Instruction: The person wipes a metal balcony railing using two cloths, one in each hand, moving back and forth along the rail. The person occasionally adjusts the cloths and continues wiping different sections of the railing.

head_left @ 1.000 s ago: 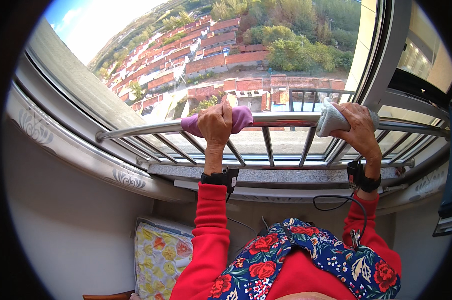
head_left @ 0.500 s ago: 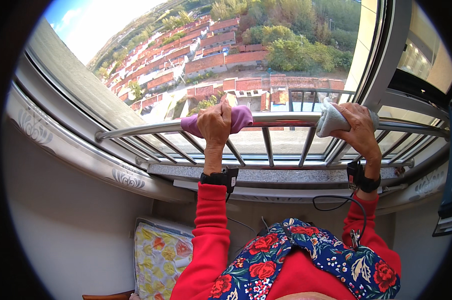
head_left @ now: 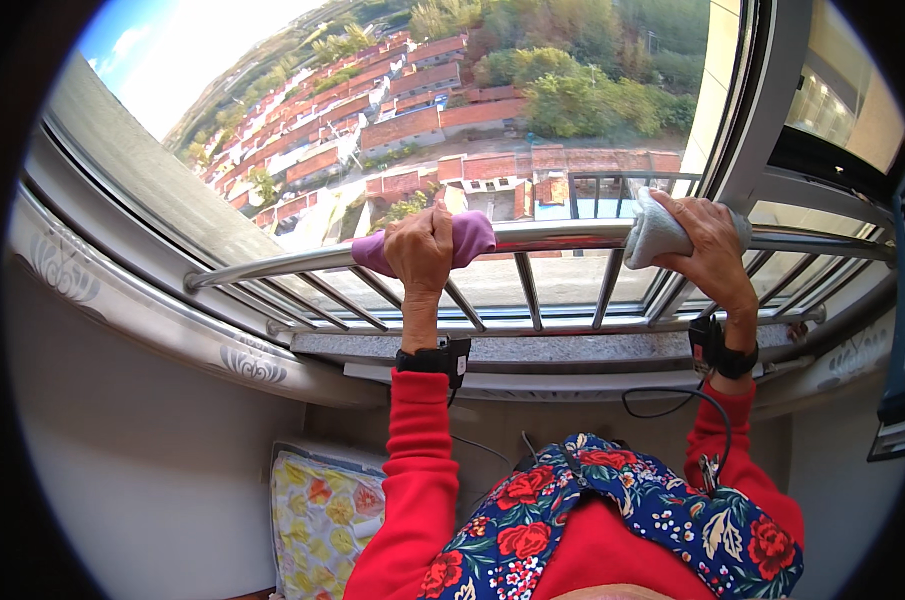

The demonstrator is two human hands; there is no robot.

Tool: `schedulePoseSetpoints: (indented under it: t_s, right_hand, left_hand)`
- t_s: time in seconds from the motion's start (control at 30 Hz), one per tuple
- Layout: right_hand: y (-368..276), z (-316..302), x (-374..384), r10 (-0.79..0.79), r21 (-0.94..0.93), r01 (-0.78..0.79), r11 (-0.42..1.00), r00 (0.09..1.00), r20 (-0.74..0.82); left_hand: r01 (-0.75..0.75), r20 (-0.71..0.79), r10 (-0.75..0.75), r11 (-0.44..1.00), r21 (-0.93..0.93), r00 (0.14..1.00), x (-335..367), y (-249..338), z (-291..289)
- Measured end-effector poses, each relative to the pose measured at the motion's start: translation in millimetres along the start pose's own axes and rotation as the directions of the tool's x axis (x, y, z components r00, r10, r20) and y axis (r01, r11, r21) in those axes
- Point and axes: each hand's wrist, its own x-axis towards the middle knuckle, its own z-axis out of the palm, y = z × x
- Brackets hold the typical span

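Observation:
A shiny metal railing [head_left: 562, 236] runs across the window in front of me. My left hand [head_left: 419, 250] is closed around a purple cloth [head_left: 475, 238], which wraps over the top rail left of the middle. Farther right, my right hand [head_left: 710, 245] grips a pale grey-green cloth [head_left: 656, 234] folded over the same rail. Its thumb and fingers press the cloth from above and below. The undersides of both cloths are hidden by the rail and my hands.
Thin metal bars [head_left: 528, 290] stand below the top rail, above a speckled stone sill [head_left: 532, 349]. Window glass [head_left: 322, 130] lies beyond the railing. A patterned yellow-and-white covered item [head_left: 324, 520] sits at lower left. A black cable [head_left: 662, 414] hangs by my right wrist.
The whole view has shifted slightly. Both hands keep hold of their cloths at about the same places on the rail.

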Motion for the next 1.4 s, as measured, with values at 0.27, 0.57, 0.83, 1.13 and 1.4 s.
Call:
schedulePoseSetpoints:
  t_s: [0.27,0.57,0.83,1.13,1.4]
  right_hand:
    - [2.7,0.1,0.3,-0.028,-0.023,0.028,0.999,1.0,-0.004]
    - [-1.2,-1.4,-0.3,-0.01,-0.01,0.01,1.0,1.0,-0.003]
    - [0.1,-0.7,-0.8,-0.006,0.015,0.006,1.0,1.0,0.009]
    - [4.0,2.5,-1.2,-0.006,0.019,0.006,1.0,1.0,0.012]
    - [1.6,1.0,-1.1,0.014,0.031,-0.014,0.999,1.0,0.023]
  left_hand:
    - [0.013,0.017,-0.013,1.0,0.023,1.0,-0.3,-1.1,-0.6]
    - [0.028,0.039,-0.03,0.998,0.057,0.999,-0.9,-2.2,-0.9]
    - [0.002,0.006,-0.002,0.999,0.044,1.0,-2.5,-4.5,0.8]
    - [0.069,0.047,-0.071,0.997,0.033,0.996,0.9,-2.0,-1.7]
    - [0.169,0.197,-0.184,0.981,0.09,0.963,8.3,0.6,-7.6]
